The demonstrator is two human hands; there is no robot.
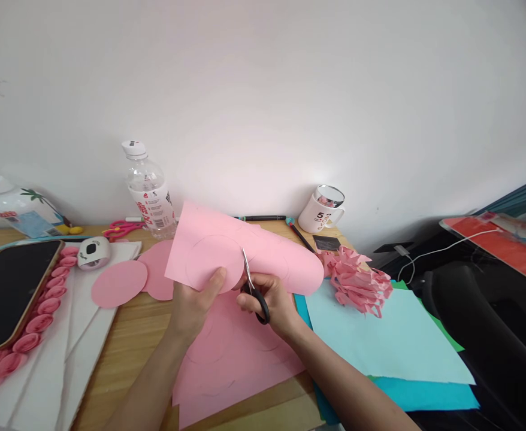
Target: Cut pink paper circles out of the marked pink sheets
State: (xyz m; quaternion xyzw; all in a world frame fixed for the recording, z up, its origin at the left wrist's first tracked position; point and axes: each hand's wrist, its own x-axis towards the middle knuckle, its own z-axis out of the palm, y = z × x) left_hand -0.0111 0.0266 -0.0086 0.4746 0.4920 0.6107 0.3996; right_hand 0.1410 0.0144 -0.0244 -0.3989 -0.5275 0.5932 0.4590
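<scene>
From where I stand, I can see a pink sheet [227, 239] held up in the air, over more pink paper [240, 371] on the wooden table [123, 347]. The left hand [193, 305] pinches it at the low edge. The thumb is pressed on the front, on a circle drawn in thin line, and the other fingers are mostly hidden behind. The right hand [272, 296] has its fingers wrapped on the black handles of the scissors [259, 304], and the blades point up by the side of that circle. I can't tell if the blades are a bit apart.

The sheet looks very light and thin. It should bend easily — its right side already curls over in a fat, soft roll. I don't think it is slippery, but a hard squeeze could crease it, and a tug could rip it. Best to hold it softly by the flat part, close to the blades, so it can't flop. The scissors look hard and stiff, so the handles are the safe place to grab.

Two cut pink circles [119, 284] lie to the left, and a crinkly heap of pink scraps [362, 284] sits on the right — that looks soft and easy to squash.
</scene>
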